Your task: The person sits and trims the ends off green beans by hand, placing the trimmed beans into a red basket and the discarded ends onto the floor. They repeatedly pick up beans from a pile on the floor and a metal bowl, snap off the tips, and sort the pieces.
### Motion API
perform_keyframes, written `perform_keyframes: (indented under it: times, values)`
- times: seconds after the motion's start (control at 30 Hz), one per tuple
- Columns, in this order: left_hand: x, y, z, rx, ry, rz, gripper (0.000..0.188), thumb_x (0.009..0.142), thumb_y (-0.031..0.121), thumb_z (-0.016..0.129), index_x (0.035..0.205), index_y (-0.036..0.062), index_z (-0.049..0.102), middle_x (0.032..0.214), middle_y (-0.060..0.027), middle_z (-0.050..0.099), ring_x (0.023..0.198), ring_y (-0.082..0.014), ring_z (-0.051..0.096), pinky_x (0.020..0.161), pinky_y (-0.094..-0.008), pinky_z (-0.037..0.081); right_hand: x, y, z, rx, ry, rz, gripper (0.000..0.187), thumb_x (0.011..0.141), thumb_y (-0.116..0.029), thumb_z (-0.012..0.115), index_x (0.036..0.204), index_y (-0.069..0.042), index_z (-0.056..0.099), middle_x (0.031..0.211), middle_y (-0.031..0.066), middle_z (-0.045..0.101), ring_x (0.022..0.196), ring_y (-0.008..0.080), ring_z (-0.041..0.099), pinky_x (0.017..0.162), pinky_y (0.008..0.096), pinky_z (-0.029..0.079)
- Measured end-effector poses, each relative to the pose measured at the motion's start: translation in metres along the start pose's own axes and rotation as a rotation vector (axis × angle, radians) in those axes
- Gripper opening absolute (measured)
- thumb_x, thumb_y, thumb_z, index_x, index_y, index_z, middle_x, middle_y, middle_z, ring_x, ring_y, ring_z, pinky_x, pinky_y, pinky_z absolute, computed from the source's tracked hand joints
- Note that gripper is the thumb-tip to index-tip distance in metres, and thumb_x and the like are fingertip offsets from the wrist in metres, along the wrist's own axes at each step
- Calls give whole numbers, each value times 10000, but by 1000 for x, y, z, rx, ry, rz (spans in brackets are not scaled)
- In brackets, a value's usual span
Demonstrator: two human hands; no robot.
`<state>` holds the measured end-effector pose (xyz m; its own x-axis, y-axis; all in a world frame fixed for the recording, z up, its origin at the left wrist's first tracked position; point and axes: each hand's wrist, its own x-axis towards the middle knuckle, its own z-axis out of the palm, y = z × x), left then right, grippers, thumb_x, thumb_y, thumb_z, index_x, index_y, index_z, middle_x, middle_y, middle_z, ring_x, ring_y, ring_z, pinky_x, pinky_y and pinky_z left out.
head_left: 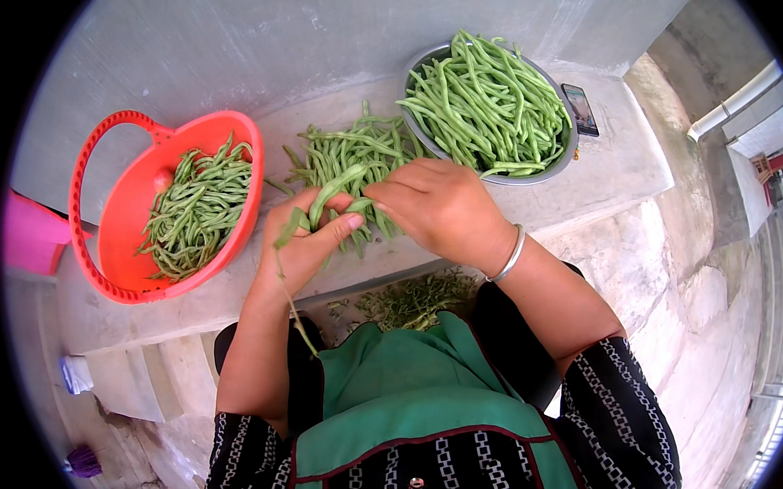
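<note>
My left hand [302, 241] is closed around a few green beans [335, 186], its thumb stretched along them. A thin stringy strand [294, 310] hangs below it toward the apron. My right hand [450, 214], with a silver bangle at the wrist, comes in from the right, fingers pinched at the end of a bean beside my left thumb. The fingertips partly hide what they grip. Just behind both hands, a loose pile of green beans [369, 152] lies on the concrete ledge [586, 187].
A red handled basket [117, 224] with thinner green beans stands at left. At the back right, a metal basin [543, 175] is heaped with long beans, and a phone [580, 109] lies beside it. Green scraps [415, 298] lie below the ledge, before my green apron [386, 367].
</note>
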<state>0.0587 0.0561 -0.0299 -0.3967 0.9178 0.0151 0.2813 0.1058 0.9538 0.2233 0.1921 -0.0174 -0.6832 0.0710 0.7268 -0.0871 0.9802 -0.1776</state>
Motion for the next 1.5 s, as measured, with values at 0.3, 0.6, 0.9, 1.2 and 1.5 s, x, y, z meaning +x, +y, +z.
perform_keyframes:
  times: [0.3, 0.6, 0.9, 1.2, 1.5]
  values:
    - [-5, 16, 10, 330, 185, 280, 232, 695, 64, 775, 871, -20, 648, 721, -64, 560, 663, -149, 518, 587, -269, 413, 2, -11, 7, 425, 11, 462, 73, 761, -61, 650, 821, -29, 625, 706, 92, 615, 642, 205, 613, 565, 304, 486]
    - [-10, 21, 8, 200, 146, 297, 233, 669, 41, 784, 859, -14, 661, 740, -53, 578, 695, -135, 531, 589, -256, 405, 3, -11, 5, 997, -89, 793, 68, 784, -68, 635, 818, -9, 633, 679, 28, 633, 599, 71, 570, 560, 237, 465]
    - [-13, 15, -57, -662, 184, 316, 219, 898, 149, 593, 1068, 12, 576, 934, -59, 618, 532, -46, 405, 487, -170, 317, 10, -1, -21, 1010, -614, 551, 138, 809, -12, 620, 943, -25, 652, 851, 23, 655, 769, 82, 599, 706, 250, 479]
    - [-12, 2, -100, -1099, 160, 388, 232, 970, 210, 483, 1099, 29, 550, 984, -64, 616, 496, -9, 339, 440, -154, 281, 13, 1, -5, 326, -24, 424, 171, 781, -83, 664, 950, -56, 661, 933, 81, 636, 884, 248, 612, 778, 361, 495]
    - [-11, -2, -94, -1246, 11, 364, 214, 985, 208, 448, 1111, 58, 535, 1013, -55, 627, 484, -12, 329, 451, -160, 296, 5, 14, 29, 174, -7, 147, 219, 778, -99, 663, 981, -41, 605, 977, 105, 604, 896, 292, 593, 771, 371, 495]
